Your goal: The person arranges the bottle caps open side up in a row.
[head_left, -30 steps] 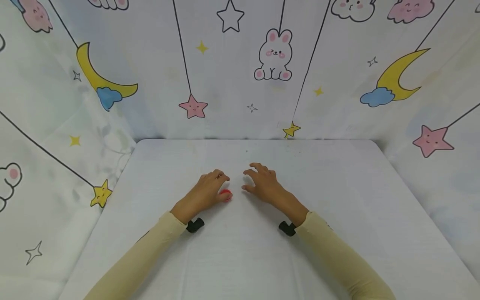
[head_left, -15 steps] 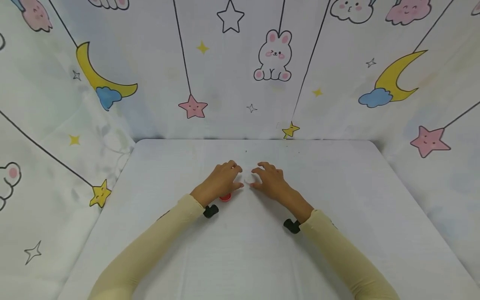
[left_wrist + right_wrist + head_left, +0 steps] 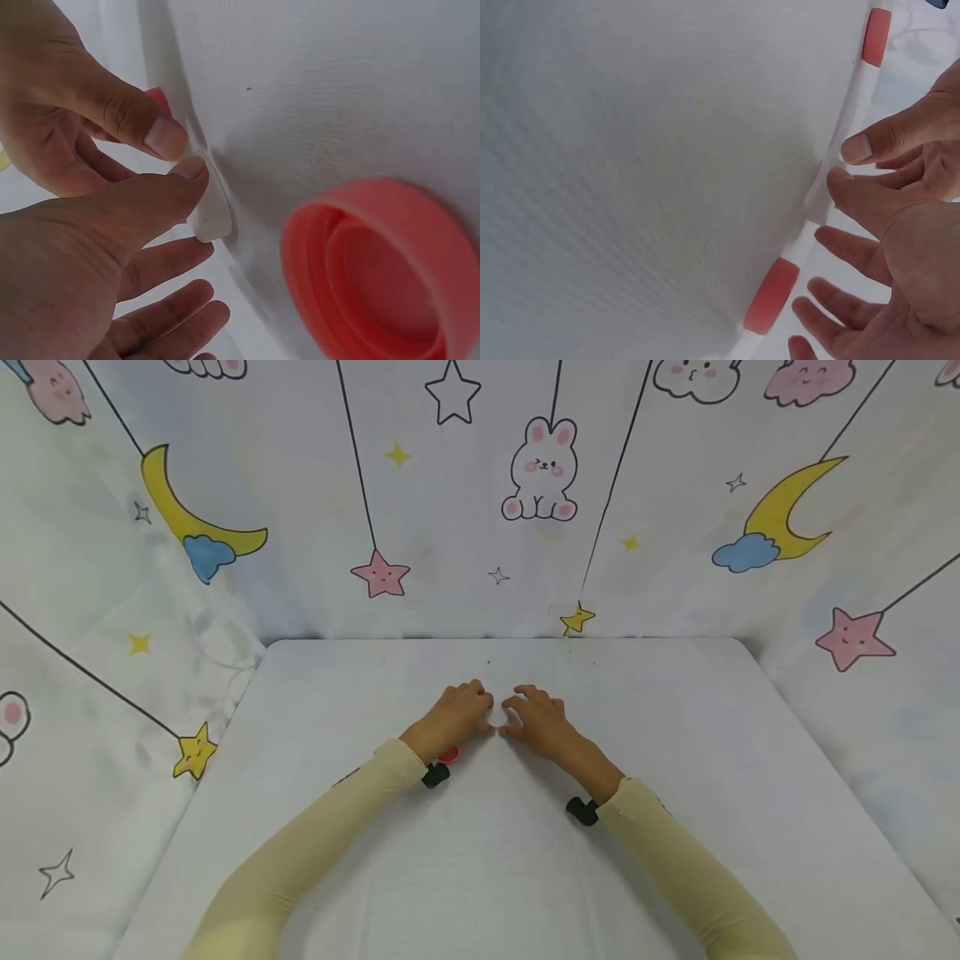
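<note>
A small white round piece [image 3: 214, 214] stands low between my two hands, over the white tabletop. My left hand [image 3: 453, 714] has its thumb and forefinger at the piece's near side, pinching its edge. From the other side, my right hand [image 3: 542, 722] has thumb and forefinger at the edge too, the two thumb tips almost meeting. Under my left wrist lies a red screw cap [image 3: 375, 270], its hollow inner side showing in the left wrist view. Another red cap [image 3: 771, 296] is near my right fingers in the right wrist view, hidden in the head view.
White cloth covers the table [image 3: 480, 860], and a printed curtain [image 3: 450, 510] rises behind and beside it. Black wrist cameras hang below both forearms, the left one [image 3: 436, 775] close to the red cap.
My left hand has gone right and a little forward, off the red cap and up to the white piece. My right hand has hardly shifted, moving slightly right before stopping.
</note>
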`<state>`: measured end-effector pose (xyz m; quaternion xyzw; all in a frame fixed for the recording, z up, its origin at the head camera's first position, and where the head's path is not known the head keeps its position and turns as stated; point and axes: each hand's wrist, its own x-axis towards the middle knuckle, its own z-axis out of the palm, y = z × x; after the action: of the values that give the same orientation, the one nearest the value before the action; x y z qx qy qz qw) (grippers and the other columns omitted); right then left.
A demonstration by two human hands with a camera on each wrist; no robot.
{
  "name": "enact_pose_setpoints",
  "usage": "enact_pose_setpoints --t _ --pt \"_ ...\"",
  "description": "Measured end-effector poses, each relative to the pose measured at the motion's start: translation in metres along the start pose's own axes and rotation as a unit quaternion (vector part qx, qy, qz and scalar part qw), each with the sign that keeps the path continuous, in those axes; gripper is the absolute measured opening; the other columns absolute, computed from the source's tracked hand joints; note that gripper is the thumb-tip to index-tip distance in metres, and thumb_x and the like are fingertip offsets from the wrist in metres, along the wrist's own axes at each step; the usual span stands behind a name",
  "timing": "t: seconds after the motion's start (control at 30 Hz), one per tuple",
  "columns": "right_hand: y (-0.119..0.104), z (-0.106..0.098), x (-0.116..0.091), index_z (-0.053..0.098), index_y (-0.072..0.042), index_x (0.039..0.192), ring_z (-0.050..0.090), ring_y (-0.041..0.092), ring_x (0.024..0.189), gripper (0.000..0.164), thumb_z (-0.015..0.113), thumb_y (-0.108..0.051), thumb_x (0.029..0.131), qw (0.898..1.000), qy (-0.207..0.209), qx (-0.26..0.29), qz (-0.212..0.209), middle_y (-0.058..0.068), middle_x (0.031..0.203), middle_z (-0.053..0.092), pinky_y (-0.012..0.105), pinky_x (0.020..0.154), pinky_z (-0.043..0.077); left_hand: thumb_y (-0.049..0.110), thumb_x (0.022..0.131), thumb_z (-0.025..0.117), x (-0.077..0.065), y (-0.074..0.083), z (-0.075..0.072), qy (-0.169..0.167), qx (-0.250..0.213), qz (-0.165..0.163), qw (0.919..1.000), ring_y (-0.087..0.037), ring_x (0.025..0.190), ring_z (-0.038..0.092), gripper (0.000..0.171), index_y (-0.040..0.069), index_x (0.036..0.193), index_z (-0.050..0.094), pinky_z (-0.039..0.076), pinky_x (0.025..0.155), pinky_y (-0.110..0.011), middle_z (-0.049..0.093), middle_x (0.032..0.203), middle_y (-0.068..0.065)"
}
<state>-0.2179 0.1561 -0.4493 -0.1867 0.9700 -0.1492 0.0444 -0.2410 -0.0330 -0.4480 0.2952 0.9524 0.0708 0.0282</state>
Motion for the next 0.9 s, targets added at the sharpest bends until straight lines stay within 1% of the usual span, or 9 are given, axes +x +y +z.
enact_pose_setpoints --t 0.13,0.3,0.53,0.9 --pt "-0.0009 0.0013 0.0013 0.067 -0.011 0.137 0.047 0.042 0.143 0.044 0.076 -0.032 0.099 1.0 0.002 -0.004 -0.005 0.019 0.157 0.048 0.064 0.106 0.041 0.033 0.093 0.083 0.0013 0.0018 0.0006 0.001 0.006 -0.001 1.0 -0.031 0.119 0.063 0.044 0.007 0.127 0.071 0.052 0.104 -0.051 0.063 0.13 -0.013" --pt "-0.0019 0.0039 0.0033 0.067 -0.011 0.138 0.047 0.042 0.144 0.044 0.075 -0.032 0.1 1.0 -0.004 -0.009 -0.001 0.019 0.157 0.048 0.064 0.107 0.041 0.033 0.093 0.082 0.0023 0.0024 0.002 -0.005 0.008 -0.004 0.9999 -0.03 0.12 0.062 0.045 0.007 0.128 0.071 0.051 0.105 -0.049 0.063 0.131 -0.013" --pt "-0.0034 0.006 0.0061 0.067 -0.012 0.138 0.046 0.04 0.146 0.044 0.076 -0.031 0.099 1.0 -0.008 -0.009 0.007 0.017 0.158 0.048 0.063 0.108 0.04 0.033 0.092 0.083 0.0028 0.0015 0.0032 -0.004 0.011 -0.001 0.9999 -0.029 0.119 0.063 0.045 0.006 0.126 0.072 0.051 0.104 -0.048 0.064 0.13 -0.013" --pt "-0.0038 0.0075 0.0057 0.069 -0.011 0.135 0.048 0.041 0.143 0.041 0.077 -0.029 0.099 1.0 0.005 -0.013 -0.003 0.018 0.155 0.051 0.063 0.106 0.042 0.034 0.094 0.081 0.0026 -0.0002 0.0047 -0.009 0.006 -0.001 0.9999 -0.029 0.121 0.062 0.043 0.007 0.126 0.07 0.049 0.107 -0.049 0.063 0.131 -0.011"
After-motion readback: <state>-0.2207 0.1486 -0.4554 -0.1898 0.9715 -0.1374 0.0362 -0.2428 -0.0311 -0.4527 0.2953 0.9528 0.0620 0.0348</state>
